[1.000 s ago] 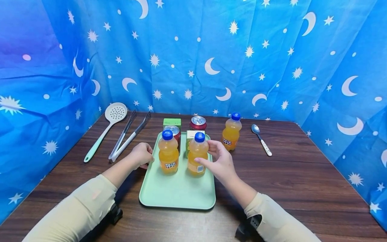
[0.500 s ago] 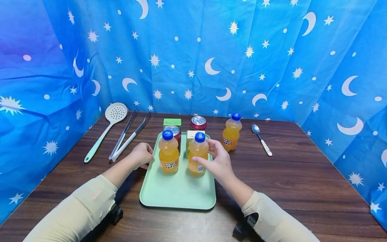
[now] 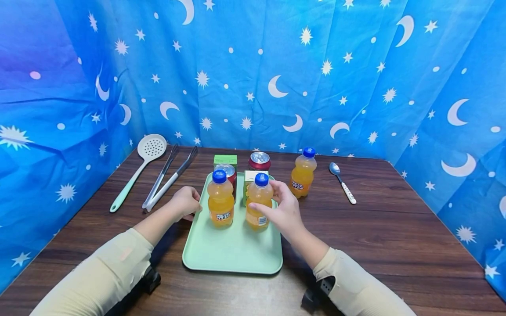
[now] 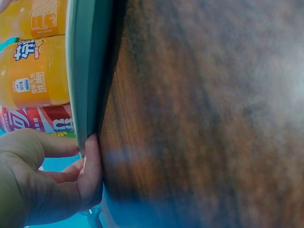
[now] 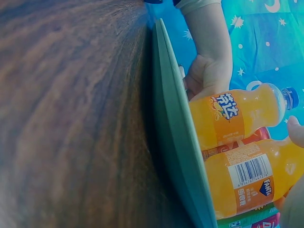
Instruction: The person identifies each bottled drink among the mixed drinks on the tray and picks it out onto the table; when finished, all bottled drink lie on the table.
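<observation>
A light green tray (image 3: pixel 233 254) lies on the table, and my left hand (image 3: pixel 186 202) pinches its left rim between thumb and fingers, as the left wrist view shows. Two blue-capped orange soda bottles stand upright on it, side by side. My right hand (image 3: pixel 286 213) holds the right soda bottle (image 3: pixel 259 193) from its right side, thumb across the front and fingers behind. The left soda bottle (image 3: pixel 220 204) stands untouched. Just behind them are a red soda can (image 3: pixel 232 177) and a yellow-green carton (image 3: pixel 248 177), both partly hidden by the bottles.
Farther back are a green carton (image 3: pixel 225 159) and another red can (image 3: pixel 259 161). A third orange soda bottle (image 3: pixel 303 175) and a spoon (image 3: pixel 341 182) are to the right. On the left lie a slotted skimmer (image 3: pixel 152 148) and metal tongs (image 3: pixel 171 180). A star-patterned blue cloth (image 3: pixel 245 87) surrounds the table.
My right hand and wrist have shifted slightly left, the thumb sliding a little farther across the bottle's front. The left hand, tray and bottles look unmoved.
</observation>
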A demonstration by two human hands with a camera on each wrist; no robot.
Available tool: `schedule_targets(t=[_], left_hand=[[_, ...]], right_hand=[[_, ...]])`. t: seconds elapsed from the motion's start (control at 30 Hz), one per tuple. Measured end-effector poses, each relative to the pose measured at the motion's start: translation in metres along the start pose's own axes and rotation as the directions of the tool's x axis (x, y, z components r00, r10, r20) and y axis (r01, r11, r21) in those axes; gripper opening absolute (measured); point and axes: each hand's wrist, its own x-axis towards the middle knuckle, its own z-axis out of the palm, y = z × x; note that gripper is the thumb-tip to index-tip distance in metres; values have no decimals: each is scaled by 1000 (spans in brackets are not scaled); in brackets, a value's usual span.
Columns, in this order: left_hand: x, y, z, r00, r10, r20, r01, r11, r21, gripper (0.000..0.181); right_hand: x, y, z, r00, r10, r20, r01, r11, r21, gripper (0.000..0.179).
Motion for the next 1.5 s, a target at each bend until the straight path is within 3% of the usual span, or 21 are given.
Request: schedule_targets(t=[0.2,0.8,1.03,1.5], left_hand=[[-1,1,-2,1000,4,-10,-4,1000,9,24],[-4,4,-2,1000,11,-13,-11,1000,11,24],[-3,4,-2,1000,8,-12,-8,1000,6,24],[1,0,0,1000,0,-11,0,1000,8,25]], right_hand=[[6,23,3,1000,-24,-9,24,1000,8,61],[7,20,4,999,-47,-4,47,999,-5,55],[-2,-18,-1,999,-38,11,38,999,2,52],[-5,-16,-6,997,-58,43,55,996,75,52]])
